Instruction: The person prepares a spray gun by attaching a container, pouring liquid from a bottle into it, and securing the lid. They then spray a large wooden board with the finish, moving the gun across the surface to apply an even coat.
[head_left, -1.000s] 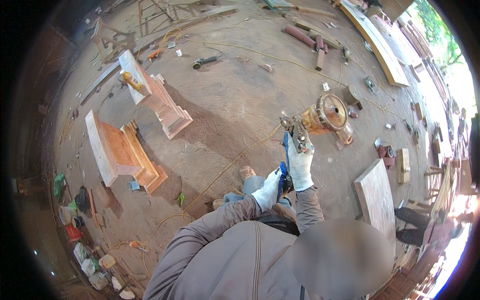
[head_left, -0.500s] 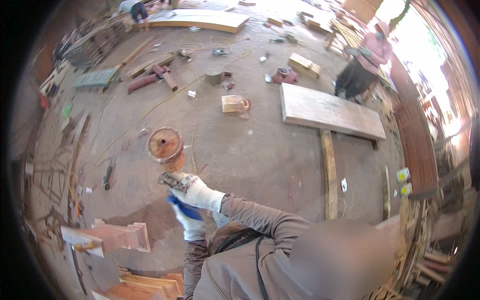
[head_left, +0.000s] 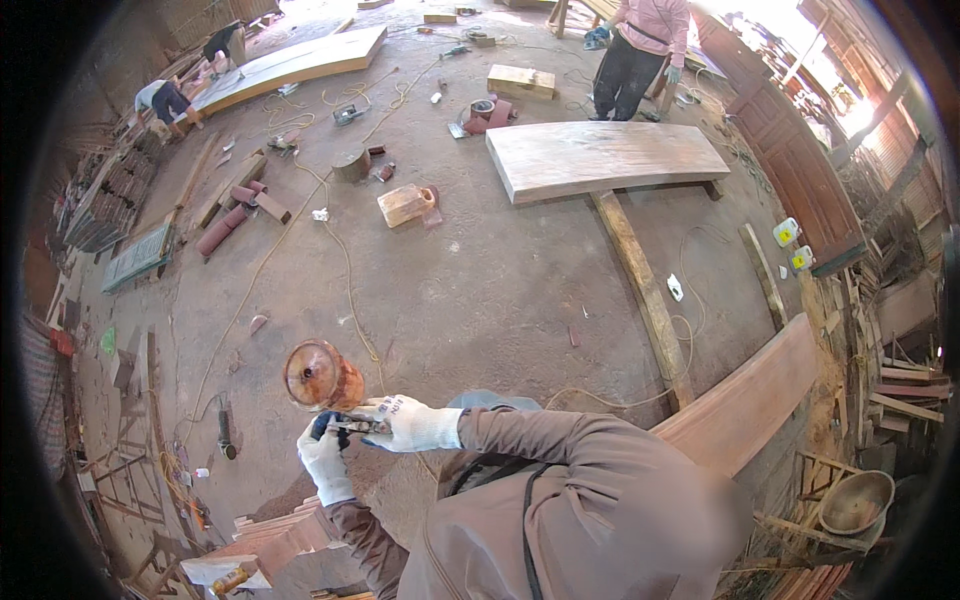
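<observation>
My left hand [head_left: 325, 462], in a white glove, has its fingers closed around the left end of a small grey metal tool [head_left: 352, 426]. Dark blue shows at those fingers; I cannot tell if it belongs to the tool or the glove. My right hand [head_left: 408, 425], gloved in white too, grips the tool's right end, its thumb side up. Just beyond both hands stands a round turned wooden piece [head_left: 322, 376], reddish brown, with a dark spot at the centre of its top. The tool's exact kind is too small to make out.
A dark cylindrical tool [head_left: 226, 432] lies left on the floor. Stepped wooden pieces [head_left: 285, 537] stand near lower left. A thick pale slab [head_left: 605, 160] rests on beams [head_left: 640, 285] ahead right. A cord [head_left: 350, 290] crosses the floor. A person [head_left: 640, 50] stands beyond the slab.
The view has turned and shifted. My left hand has come from below the right hand up to the tool's left end, and both hands now hold it close to the wooden piece.
</observation>
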